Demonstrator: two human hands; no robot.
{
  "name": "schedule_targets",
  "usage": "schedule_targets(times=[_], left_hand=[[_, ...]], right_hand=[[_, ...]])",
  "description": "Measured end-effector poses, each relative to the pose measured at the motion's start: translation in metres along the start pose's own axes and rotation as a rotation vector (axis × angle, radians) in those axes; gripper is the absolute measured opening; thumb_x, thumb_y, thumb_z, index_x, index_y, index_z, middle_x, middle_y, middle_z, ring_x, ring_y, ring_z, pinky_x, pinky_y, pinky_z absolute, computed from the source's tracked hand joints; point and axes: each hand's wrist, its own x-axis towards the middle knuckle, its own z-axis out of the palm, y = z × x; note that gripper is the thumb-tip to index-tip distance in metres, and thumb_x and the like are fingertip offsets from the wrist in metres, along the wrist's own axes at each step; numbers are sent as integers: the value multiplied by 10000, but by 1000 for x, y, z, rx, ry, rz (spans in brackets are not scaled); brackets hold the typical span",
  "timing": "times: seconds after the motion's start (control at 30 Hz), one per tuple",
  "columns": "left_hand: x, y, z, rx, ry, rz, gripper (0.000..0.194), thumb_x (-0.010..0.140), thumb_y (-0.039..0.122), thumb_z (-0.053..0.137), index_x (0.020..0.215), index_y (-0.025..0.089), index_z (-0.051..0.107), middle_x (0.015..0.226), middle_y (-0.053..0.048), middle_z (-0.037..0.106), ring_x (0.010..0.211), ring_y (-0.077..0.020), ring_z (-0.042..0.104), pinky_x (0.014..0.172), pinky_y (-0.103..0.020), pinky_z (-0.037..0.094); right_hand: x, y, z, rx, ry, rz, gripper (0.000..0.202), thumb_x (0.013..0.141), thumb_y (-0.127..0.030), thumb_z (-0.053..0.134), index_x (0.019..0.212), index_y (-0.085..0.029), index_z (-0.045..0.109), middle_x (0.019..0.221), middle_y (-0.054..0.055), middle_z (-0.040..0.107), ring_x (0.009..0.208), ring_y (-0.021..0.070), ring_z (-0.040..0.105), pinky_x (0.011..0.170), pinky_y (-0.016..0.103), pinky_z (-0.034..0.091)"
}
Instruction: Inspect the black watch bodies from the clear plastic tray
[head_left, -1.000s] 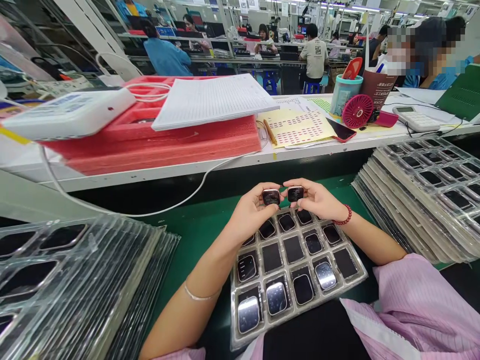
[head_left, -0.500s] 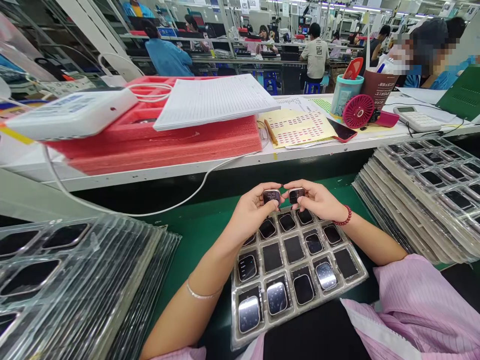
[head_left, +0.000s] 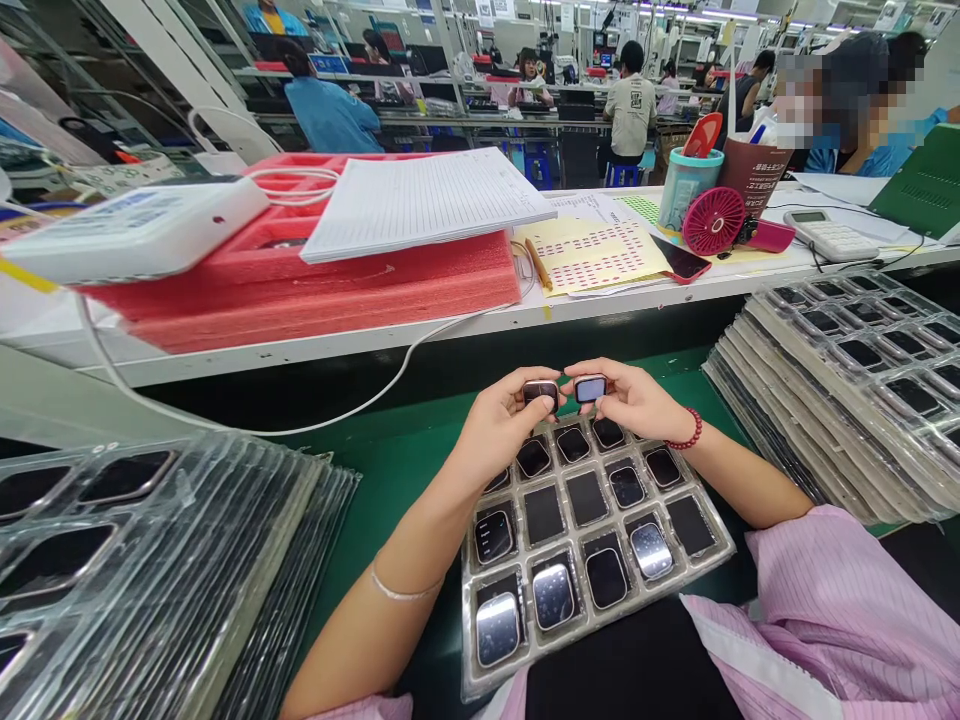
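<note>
Gripping, left hand: thumb and fingers pinch the left watch, thumb over its screen.
Gripping, right hand: right watch pinched likewise, near the other.
Right screen: pale now, dark 0.5 s ago.
Tray: below both hands, loose watches in pockets.
Stacks: 1 left, 1 right.
</note>
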Motion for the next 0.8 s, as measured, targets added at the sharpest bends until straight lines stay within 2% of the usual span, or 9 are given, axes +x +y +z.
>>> schedule_targets(times=[0.13, 0.23, 0.33, 0.43, 0.6, 0.8], left_hand=[[0, 0, -1, 30, -4, 13, 472, 692, 180, 696, 1159, 180, 621, 1003, -58, 708, 962, -220, 671, 861, -340, 539], [-1, 0, -1, 22, -28, 3, 497, 685, 167, 703, 1175, 179, 616, 1026, -66, 710, 980, -222, 670, 875, -339, 534], [-1, 0, -1, -7, -22, -2, 418, 719, 248, 730, 1118, 163, 643, 959, -66, 712, 844, -197, 676, 794, -323, 541], [0, 2, -1, -22, -4, -29, 436, 715, 247, 716, 1133, 158, 631, 900, -48, 708, 715, -162, 650, 706, -298, 534], [-1, 4, -4, -45, -45, -69, 603, 643, 121, 635, 1241, 166, 569, 1004, -64, 716, 790, -169, 666, 720, -279, 523], [-2, 2, -5, -24, -63, -24, 561, 672, 127, 666, 1226, 173, 590, 1040, -68, 713, 891, -193, 673, 814, -306, 520]], right_hand=[[0, -1, 0, -26, 5, -21, 499, 775, -125, 550, 1271, -175, 564, 1215, 103, 654, 959, 181, 675, 788, 297, 589], [0, 0, -2, 8, 19, 21, 444, 814, -144, 539, 1256, -171, 565, 1178, 99, 667, 870, 150, 680, 718, 253, 585], [0, 1, -3, 45, 23, 67, 431, 821, -144, 538, 1251, -163, 561, 1140, 93, 676, 769, 119, 674, 650, 218, 569], [0, 2, -3, 98, -7, 80, 486, 782, -109, 545, 1265, -159, 540, 1138, 92, 682, 784, 123, 682, 661, 219, 571], [0, 0, -4, 148, -32, 97, 539, 750, -80, 536, 1281, -168, 519, 1163, 92, 678, 804, 136, 685, 664, 238, 584], [1, -6, -6, 128, -44, 110, 510, 775, -94, 555, 1279, -169, 521, 1158, 90, 679, 812, 140, 685, 675, 241, 579]])
